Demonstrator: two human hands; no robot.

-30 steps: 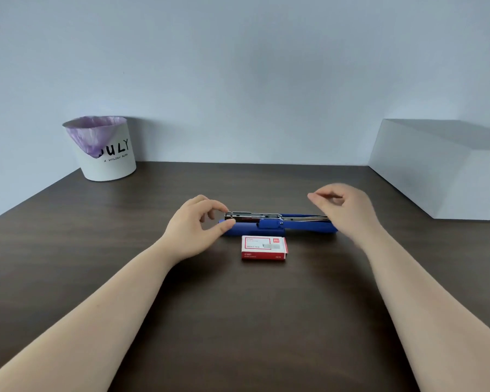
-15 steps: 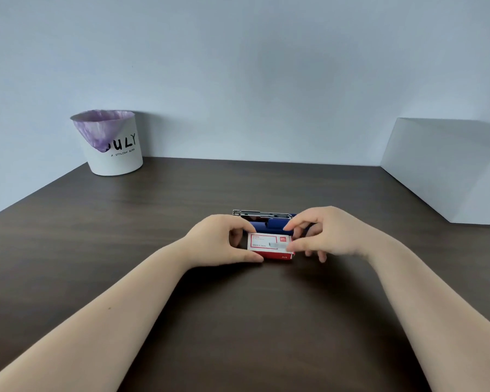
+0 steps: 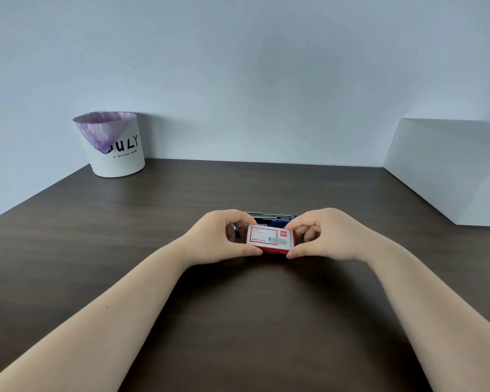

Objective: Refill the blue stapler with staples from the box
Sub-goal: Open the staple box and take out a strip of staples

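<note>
A small red and white staple box [image 3: 270, 239] is held between both hands, slightly above the dark wooden table [image 3: 238, 321]. My left hand [image 3: 219, 240] pinches its left end with thumb and fingers. My right hand [image 3: 327, 236] pinches its right end the same way. The box looks closed. Behind the box lies the blue stapler [image 3: 276, 220], opened flat with its metal staple track showing; the box and my hands hide most of it.
A white bin [image 3: 115, 145] lined with a purple bag stands at the back left against the wall. A white angled block [image 3: 450, 171] sits at the back right on the table.
Both hands left the stapler, came together on the staple box and lifted it off the table. The camera view has shifted slightly downward and closer.
</note>
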